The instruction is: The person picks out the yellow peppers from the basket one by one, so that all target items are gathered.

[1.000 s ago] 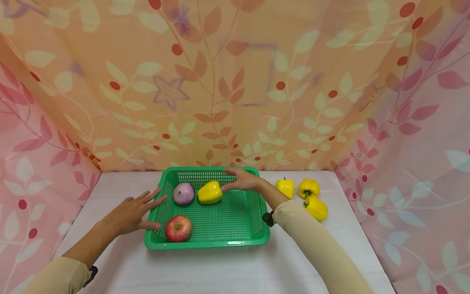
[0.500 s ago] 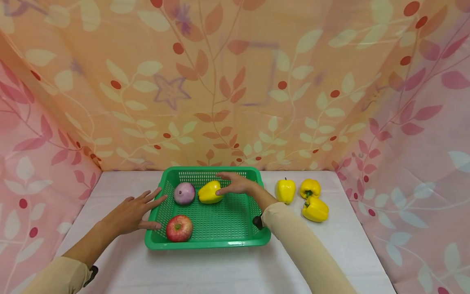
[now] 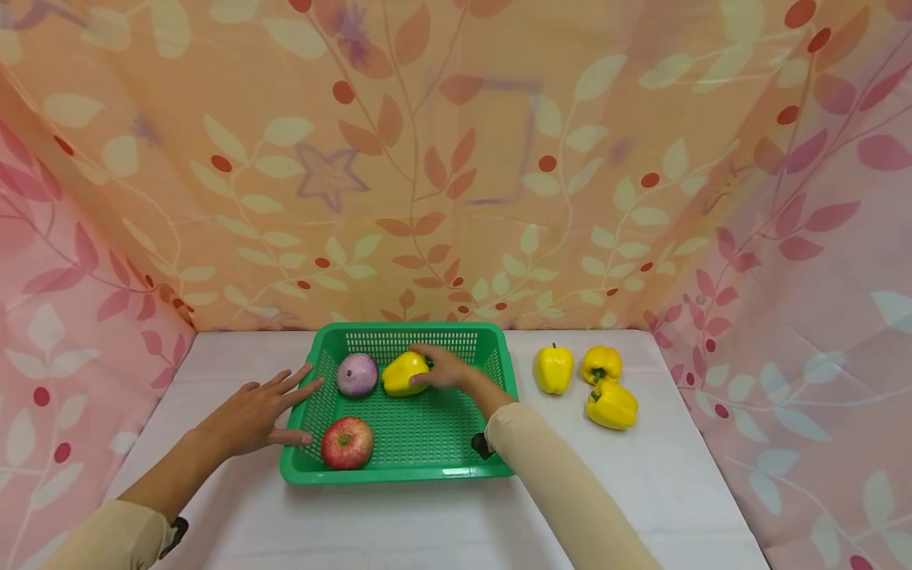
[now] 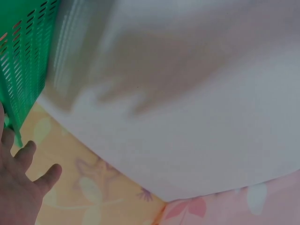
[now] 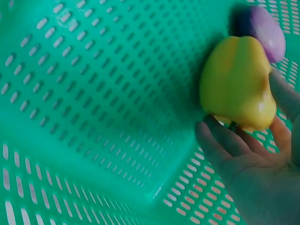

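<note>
A green plastic basket with slotted walls stands on the white-covered table. Inside it lie a purple onion, a red apple and a yellow bell pepper. My right hand reaches in over the right side and grips this bell pepper at its stem end, thumb on the near side and fingers on the far side. In the right wrist view the same bell pepper sits between thumb and fingers, the onion just beyond. My left hand is spread at the basket's left rim, fingers extended.
Several more yellow things lie right of the basket: an upright bell pepper, a second bell pepper and a third bell pepper touching it. A floral curtain encloses the table at the back and both sides.
My right hand has moved left and down into the basket and closed round the yellow bell pepper, which shows barely any shift. The left hand stays where it was.
</note>
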The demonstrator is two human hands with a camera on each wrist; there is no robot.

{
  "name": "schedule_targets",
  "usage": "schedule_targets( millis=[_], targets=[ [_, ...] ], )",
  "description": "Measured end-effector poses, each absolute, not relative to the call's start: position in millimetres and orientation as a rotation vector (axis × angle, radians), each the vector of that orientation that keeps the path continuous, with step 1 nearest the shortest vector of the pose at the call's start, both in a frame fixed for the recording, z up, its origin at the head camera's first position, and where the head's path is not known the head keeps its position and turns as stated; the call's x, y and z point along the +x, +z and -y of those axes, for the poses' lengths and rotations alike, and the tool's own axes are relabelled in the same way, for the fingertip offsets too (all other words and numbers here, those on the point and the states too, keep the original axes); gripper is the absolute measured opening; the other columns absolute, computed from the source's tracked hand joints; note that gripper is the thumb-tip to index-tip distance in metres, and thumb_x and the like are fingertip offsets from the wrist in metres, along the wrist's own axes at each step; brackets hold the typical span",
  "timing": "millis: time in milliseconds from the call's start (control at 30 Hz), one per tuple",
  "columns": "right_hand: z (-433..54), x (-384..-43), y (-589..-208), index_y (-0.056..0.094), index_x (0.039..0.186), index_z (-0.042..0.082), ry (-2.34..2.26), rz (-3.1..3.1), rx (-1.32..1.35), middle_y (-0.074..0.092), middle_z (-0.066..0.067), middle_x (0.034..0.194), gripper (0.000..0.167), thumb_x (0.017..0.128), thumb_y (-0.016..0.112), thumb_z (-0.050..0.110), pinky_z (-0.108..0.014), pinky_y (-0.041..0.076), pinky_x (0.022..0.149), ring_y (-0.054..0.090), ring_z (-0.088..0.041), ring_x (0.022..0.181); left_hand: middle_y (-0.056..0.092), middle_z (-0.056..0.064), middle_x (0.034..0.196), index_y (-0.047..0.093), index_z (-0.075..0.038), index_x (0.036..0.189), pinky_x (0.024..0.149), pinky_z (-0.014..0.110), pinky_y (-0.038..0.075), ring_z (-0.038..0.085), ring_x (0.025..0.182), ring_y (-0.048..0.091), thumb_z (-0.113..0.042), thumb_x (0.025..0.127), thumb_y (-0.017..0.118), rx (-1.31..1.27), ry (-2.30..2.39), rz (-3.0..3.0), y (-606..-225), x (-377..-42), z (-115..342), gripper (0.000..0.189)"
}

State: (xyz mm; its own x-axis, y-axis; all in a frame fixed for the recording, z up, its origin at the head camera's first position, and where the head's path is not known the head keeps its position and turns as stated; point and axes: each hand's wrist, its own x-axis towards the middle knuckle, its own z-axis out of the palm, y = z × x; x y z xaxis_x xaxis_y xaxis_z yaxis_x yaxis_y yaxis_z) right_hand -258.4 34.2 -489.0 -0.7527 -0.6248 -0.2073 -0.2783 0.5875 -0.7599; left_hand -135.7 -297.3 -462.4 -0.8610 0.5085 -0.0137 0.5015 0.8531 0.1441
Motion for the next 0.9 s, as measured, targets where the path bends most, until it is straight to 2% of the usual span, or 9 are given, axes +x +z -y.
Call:
schedule_targets(
  millis=[167,733,900],
  targets=[
    [-28.7,-256.6,-492.1,0.043,0.149,0.002,-0.974,-2.43,-0.773,0.051,-0.018,0.144,0.062,0.093,0.07,0.008,-0.043,0.042,0.106,0.053,-0.031,0.122,0.037,0.022,0.155,0.048,-0.011,0.148,0.091,0.066,0.046,0.052,0.132,0.044,-0.062,0.08,0.071,0.818,0.222,-2.982,-460.7,-135.1,297.3,0.089],
    [-27.4,-256.9,-492.3,0.042,0.15,0.002,-0.978,-2.409,-0.711,0.054,-0.019,0.139,0.061,0.095,0.068,0.007,-0.04,0.045,0.102,0.056,-0.028,0.114,0.037,0.021,0.155,0.047,-0.013,0.149,0.091,0.065,0.046,0.05,0.132,0.044,-0.064,0.08,0.07,0.818,0.225,-2.982,-464.0,-135.4,299.2,0.089],
    [-29.8,-256.7,-489.9,0.044,0.148,0.002,-0.922,-2.409,-0.829,0.058,-0.017,0.134,0.059,0.095,0.068,0.009,-0.035,0.045,0.1,0.056,-0.023,0.108,0.037,0.021,0.155,0.047,-0.012,0.149,0.09,0.065,0.047,0.051,0.132,0.045,-0.063,0.08,0.071,0.821,0.223,-2.983,-465.3,-135.9,298.1,0.089]
  ],
)
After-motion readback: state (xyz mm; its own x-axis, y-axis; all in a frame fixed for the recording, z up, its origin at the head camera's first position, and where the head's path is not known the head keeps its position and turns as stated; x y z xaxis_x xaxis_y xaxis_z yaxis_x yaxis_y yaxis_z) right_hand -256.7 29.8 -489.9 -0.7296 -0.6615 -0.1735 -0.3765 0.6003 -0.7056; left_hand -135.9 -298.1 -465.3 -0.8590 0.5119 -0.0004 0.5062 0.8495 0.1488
